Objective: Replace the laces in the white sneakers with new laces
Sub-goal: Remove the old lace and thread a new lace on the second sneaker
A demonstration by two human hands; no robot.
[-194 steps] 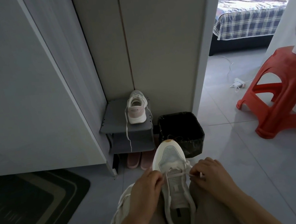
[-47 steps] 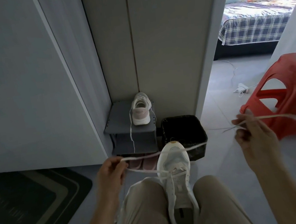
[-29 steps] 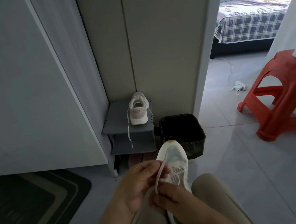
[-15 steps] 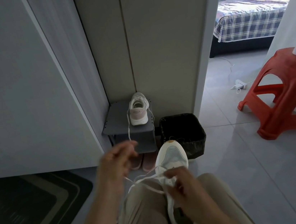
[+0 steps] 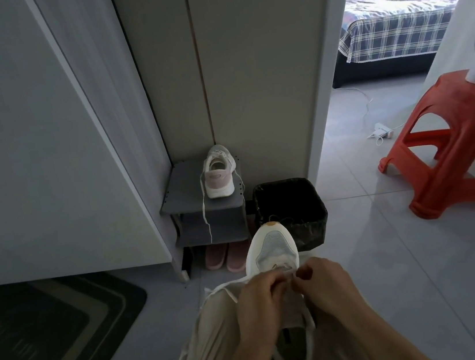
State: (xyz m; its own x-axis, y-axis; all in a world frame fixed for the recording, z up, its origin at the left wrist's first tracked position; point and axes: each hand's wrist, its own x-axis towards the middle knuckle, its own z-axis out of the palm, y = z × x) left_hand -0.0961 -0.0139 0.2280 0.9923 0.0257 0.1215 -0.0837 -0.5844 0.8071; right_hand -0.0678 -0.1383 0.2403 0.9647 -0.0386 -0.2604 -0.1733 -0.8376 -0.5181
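A white sneaker (image 5: 272, 247) lies between my knees, toe pointing away from me. My left hand (image 5: 262, 306) and my right hand (image 5: 325, 286) sit close together over its eyelets, fingers curled, each pinching the white lace (image 5: 223, 287). One strand of the lace trails left over my left knee. The second white sneaker (image 5: 218, 171), with a pink heel, stands on the grey shoe rack (image 5: 183, 193), heel toward me. Its lace (image 5: 206, 220) hangs down over the rack's front.
A black waste bin (image 5: 291, 206) stands just beyond the sneaker's toe. Pink slippers (image 5: 225, 257) lie under the rack. A red plastic stool (image 5: 461, 144) carrying a fan is at the right. A dark mat (image 5: 45, 335) covers the floor at the left.
Half a second ago my left hand was raised out to the left pulling the lace. It has come back down beside my right hand at the eyelets.
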